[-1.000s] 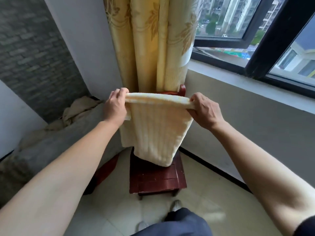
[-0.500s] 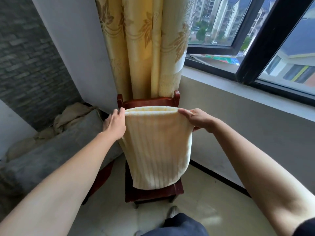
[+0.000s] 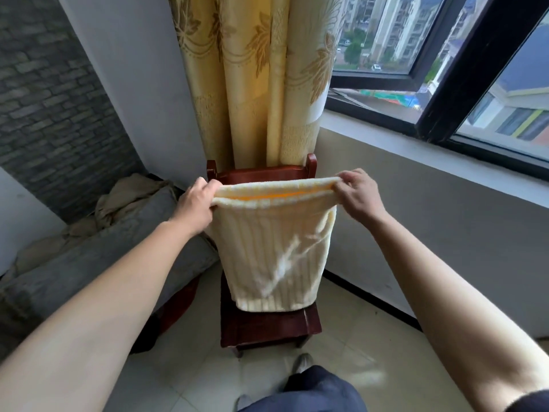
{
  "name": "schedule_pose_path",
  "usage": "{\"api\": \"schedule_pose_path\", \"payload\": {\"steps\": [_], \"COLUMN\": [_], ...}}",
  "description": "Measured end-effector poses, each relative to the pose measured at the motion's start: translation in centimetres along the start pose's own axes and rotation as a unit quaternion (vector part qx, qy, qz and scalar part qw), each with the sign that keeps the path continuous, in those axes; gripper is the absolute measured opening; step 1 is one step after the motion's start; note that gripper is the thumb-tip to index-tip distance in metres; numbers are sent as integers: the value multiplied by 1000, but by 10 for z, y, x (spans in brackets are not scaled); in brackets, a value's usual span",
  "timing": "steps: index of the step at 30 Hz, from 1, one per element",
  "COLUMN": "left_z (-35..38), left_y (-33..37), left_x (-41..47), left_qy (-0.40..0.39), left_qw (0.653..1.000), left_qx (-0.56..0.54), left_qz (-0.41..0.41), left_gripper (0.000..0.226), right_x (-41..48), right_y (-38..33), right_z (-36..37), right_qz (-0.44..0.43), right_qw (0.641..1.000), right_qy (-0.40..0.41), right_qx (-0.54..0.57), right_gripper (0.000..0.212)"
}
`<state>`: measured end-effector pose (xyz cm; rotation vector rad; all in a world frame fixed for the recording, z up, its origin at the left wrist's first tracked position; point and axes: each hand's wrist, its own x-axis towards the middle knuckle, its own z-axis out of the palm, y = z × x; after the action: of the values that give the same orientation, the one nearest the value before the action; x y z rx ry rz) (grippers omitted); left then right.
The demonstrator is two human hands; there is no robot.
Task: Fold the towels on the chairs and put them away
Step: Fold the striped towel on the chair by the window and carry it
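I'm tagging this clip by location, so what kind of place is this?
Probably a room in a high-rise flat, though which room is unclear: a curtain hangs beside a window that looks down on apartment blocks, and a wooden chair stands in the corner.

Plenty of soft daylight coming in through the window on the right. Over on the left the brick wall sits dimmer. Fisheye bends straight lines toward the edges, and the towel shows a smeary blur streak.
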<state>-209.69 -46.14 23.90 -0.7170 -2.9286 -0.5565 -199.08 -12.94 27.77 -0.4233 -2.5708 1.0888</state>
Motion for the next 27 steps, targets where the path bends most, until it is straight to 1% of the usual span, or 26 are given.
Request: {"api": "schedule_pose_path", "payload": {"steps": [1, 2, 3, 5, 7, 8, 10, 12, 13, 17, 20, 21, 22, 24, 25, 26, 27], "left_z": [-1, -2, -1, 2, 6, 6, 6, 4, 3, -3, -10, -11, -12, -10, -8, -6, -2], "left_y": [-3, -4, -5, -5, -6, -6, -9, -11, -10, -10, -10, -10, -10, -12, -12, -14, -14], "left_x": [1, 0, -1, -5, -9, -11, -13, -16, -17, -20, -17, -15, -15, -14, -15, -14, -15], "left_qy": [-10, -22, -25, -11, 9, 15, 27, 36, 40, 61, 91, 99, 105, 101, 100, 99, 98], "left_qw": [1000, 999, 999, 999, 999, 999, 998, 997, 997, 995, 992, 991, 990, 991, 991, 990, 986], "left_qx": [15, 27, 32, 27, 28, 29, 27, 27, 27, 30, 22, 19, 16, 7, -9, -40, -84], "left_qz": [-8, -13, -19, -31, -37, -43, -56, -62, -66, -67, -86, -89, -89, -87, -88, -94, -108], "left_gripper": [42, 40, 39, 39, 37, 36, 37, 37, 37, 34, 28, 27, 28, 31, 31, 30, 30], "right_x": [-5, -11, -16, -25, -32, -36, -44, -50, -52, -52, -47, -46, -45, -45, -46, -47, -48], "right_y": [4, 8, 13, 19, 22, 23, 24, 22, 23, 23, 19, 18, 16, 12, 10, 7, 7], "right_z": [5, 7, 9, 10, 12, 13, 15, 15, 14, 13, 6, 4, 3, 3, 5, 7, 9], "right_qz": [-71, -112, -128, -146, -172, -196, -243, -273, -285, -328, -321, -321, -321, -310, -288, -248, -194], "right_qw": [992, 976, 964, 960, 962, 955, 940, 933, 930, 910, 899, 897, 898, 919, 937, 957, 975], "right_qy": [-26, -64, -101, -126, -114, -113, -114, -106, -107, -107, -118, -118, -113, -75, -55, -45, -46], "right_qx": [-104, -176, -211, -202, -181, -190, -213, -210, -205, -228, -274, -282, -280, -233, -192, -144, -94], "right_gripper": [21, 22, 23, 25, 28, 29, 26, 19, 21, 60, 80, 79, 70, 42, 37, 42, 55]}}
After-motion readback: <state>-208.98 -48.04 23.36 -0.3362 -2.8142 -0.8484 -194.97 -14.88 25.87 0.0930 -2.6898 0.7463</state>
